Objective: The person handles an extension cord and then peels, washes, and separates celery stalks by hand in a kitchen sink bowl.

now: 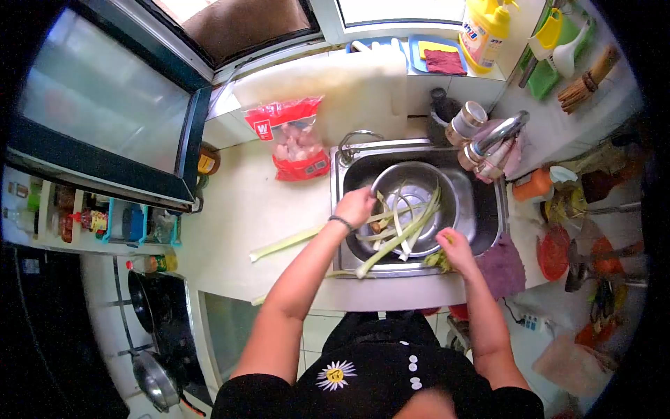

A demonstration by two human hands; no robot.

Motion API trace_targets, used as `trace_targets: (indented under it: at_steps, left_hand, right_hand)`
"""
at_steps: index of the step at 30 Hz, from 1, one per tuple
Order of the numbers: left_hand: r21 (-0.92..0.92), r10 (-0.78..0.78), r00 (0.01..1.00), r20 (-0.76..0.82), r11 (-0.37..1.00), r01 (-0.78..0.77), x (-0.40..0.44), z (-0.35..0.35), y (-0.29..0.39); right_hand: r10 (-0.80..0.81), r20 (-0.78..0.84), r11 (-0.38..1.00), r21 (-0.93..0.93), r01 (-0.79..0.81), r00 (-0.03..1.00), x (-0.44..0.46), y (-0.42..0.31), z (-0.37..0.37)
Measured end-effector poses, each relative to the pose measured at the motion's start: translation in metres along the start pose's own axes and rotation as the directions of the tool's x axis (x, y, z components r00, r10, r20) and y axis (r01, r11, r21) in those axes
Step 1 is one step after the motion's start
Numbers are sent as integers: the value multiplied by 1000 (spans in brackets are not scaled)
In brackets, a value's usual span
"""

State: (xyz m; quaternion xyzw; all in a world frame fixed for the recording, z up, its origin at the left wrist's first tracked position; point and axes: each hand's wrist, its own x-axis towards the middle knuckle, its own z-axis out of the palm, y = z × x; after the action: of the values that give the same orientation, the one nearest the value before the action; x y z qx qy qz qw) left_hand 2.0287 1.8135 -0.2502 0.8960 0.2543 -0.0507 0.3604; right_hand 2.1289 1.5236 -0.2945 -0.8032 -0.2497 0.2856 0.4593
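Note:
A steel bowl sits in the sink with several pale green celery stalks in it, some jutting over its front rim. My left hand is closed at the bowl's left rim; what its fingers hold is hidden. Another celery stalk lies on the counter and passes under my left forearm. At the sink's front right edge, my right hand is closed on celery leaves, which hang below the fingers. Small brownish bits lie among the stalks in the bowl.
A red-and-clear bag of pinkish pieces stands on the counter left of the sink. The faucet reaches in from the right. A purple cloth hangs at the front right. A yellow bottle stands on the windowsill.

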Motion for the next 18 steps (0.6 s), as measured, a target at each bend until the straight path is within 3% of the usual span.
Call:
trace_targets:
  at_steps: [2,4,6,8,10,11,12,14,18]
  left_hand:
    - [75,-89,996,-26,993,91,-22,-3,-35]
    - [3,-73,975,-209,997,76,-54,-5,-52]
    - [24,-5,947,-321,1000,13,-93,-10,-57]
    - [-90,-72,939,-338,995,44,-124,-18,-62]
    - [68,51,840,-541,998,-17,-147,-35,-76]
    - [77,-51,870,-490,992,101,-156,-38,-96]
    - [66,-63,867,-494,992,110,-159,-40,-110]
    - [301,-3,872,-489,938,173,-164,-39,-134]
    - [339,-4,928,-373,930,141,-159,-35,-159]
  right_hand:
    - [-22,77,999,-34,25,997,8,-25,16]
    - [-59,78,998,-19,61,995,21,-50,39]
    - [-17,176,993,-115,37,984,39,-58,64]
    - [-14,243,960,-269,81,970,56,-50,89]
    - [8,236,942,-328,72,972,65,-55,102]
    - [35,213,921,-386,51,976,66,-58,108]
    - [36,223,918,-394,57,974,68,-55,113]
    - [-38,189,983,-169,70,981,70,-49,114]
    - [-63,96,991,-113,73,993,63,-51,109]
